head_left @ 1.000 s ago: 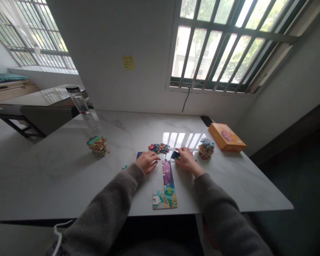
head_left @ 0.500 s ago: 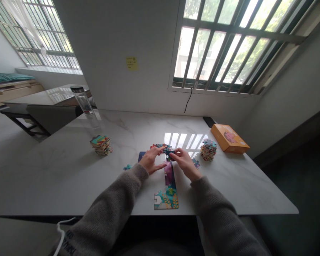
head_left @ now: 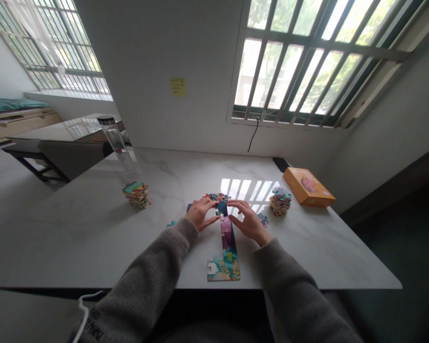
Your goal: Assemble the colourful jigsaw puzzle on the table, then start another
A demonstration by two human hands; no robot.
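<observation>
An L-shaped strip of jigsaw pieces [head_left: 227, 233] lies joined near the middle of the marble-patterned table [head_left: 157, 271], its short foot pointing left by the near edge and its long arm reaching to the far side. A dark jigsaw piece [head_left: 221, 209] sits flat at the strip's far end, between the two hands; whether its tabs are locked in cannot be told. The left hand [head_left: 200, 213] brackets it from the left, thumb and fingers parted with the tips at its edge; the right hand [head_left: 250, 222] does likewise from the right, thumb and forefinger well apart. Neither hand closes around anything visible. Only this narrow section is assembled, so by my judgement the work is at an early stage. Plenty remains unjoined: a loose heap of pieces [head_left: 217, 196] just beyond the hands, a left stack [head_left: 136, 195], a right stack [head_left: 280, 202], a bluish piece [head_left: 262, 219] beside the right hand and a teal piece [head_left: 171, 223] left of the left hand. As for writing, the yellow sticky note [head_left: 178, 86] on the wall bears handwritten lines, the orange box [head_left: 309, 186] at far right shows pale lettering above a pink figure, and the left sleeve [head_left: 128, 295] carries dark lettering; none is legible, and no brand can be identified.
</observation>
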